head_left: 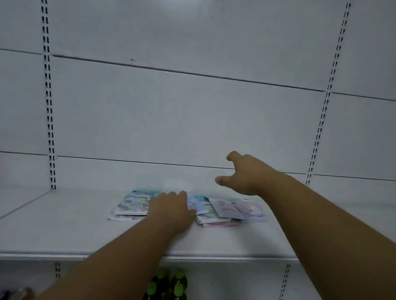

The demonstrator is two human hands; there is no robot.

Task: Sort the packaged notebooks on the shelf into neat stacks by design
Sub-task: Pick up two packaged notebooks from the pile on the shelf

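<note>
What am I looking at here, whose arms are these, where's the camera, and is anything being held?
There is no machine here. One wide-angle camera worn on a person's head looks forward and down, so both bare arms reach in from below. The white shelf carries a loose, overlapping spread of packaged notebooks in pale blue and pink designs, not yet in neat stacks. The left hand rests flat on the notebooks in the middle of the spread. The right hand hovers above them, fingers open, holding nothing. Below the shelf stand dark bottles with green caps. The picture is somewhat blurred, so the cover designs cannot be read.
</note>
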